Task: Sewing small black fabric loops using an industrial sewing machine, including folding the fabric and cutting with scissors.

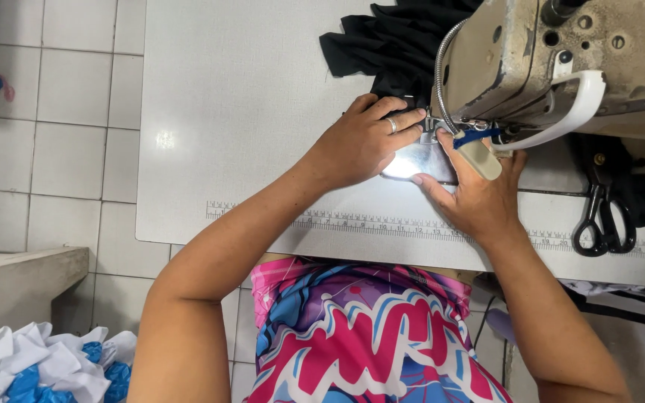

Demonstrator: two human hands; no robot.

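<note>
The floor (69,134) was laid with square white tiles and grey grout lines, filling the left of the scene. A white table (248,112) with a printed ruler strip (352,222) along its near edge stood over it, brightly lit, with a glare spot at its left side. At the near left sat a low concrete ledge (16,280), and below it a heap of white and blue cloth (46,369).
</note>
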